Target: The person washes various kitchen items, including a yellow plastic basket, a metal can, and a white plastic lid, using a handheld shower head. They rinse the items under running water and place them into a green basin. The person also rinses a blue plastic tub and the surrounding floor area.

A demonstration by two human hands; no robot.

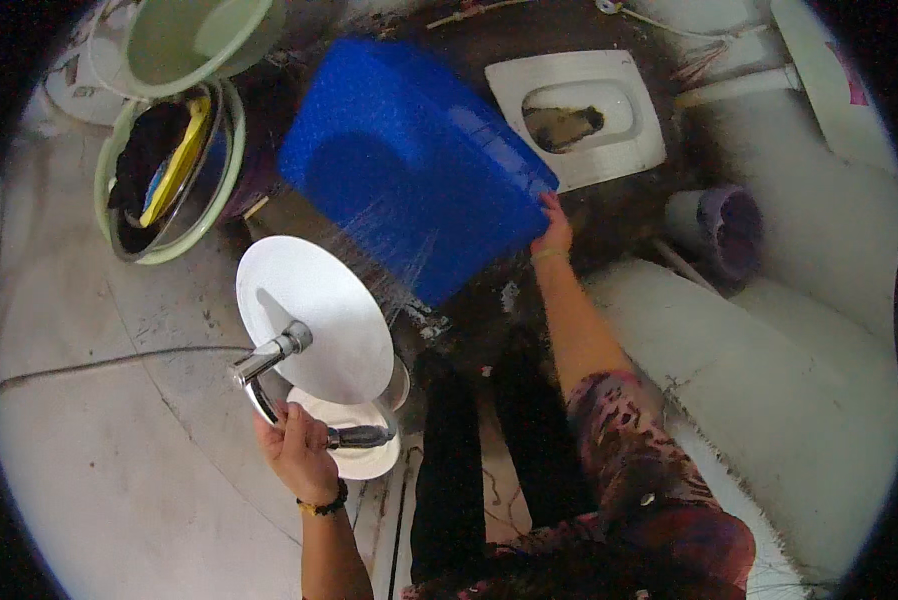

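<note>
My left hand (pixel 302 452) is closed around the chrome tube of a shower head (pixel 344 345), which has a wide, round white disc. Thin streaks of water run from the disc over a large blue plastic bin (pixel 369 160). The bin is tilted, with a broad flat face turned up toward me. At its right-hand corner, my right hand (pixel 554 232) grips the edge; the bin hides some of the fingers. Below the disc, and partly covered by it, is a round white basin (pixel 369 462).
A white squat toilet (pixel 639 140) is set in the dark wet floor beyond the bin. Stacked green basins (pixel 104 190) holding dark and yellow items stand at the left, under another green basin (pixel 259 40). A purple bucket (pixel 734 235) lies at the right. A grey hose (pixel 119 361) crosses the left wall.
</note>
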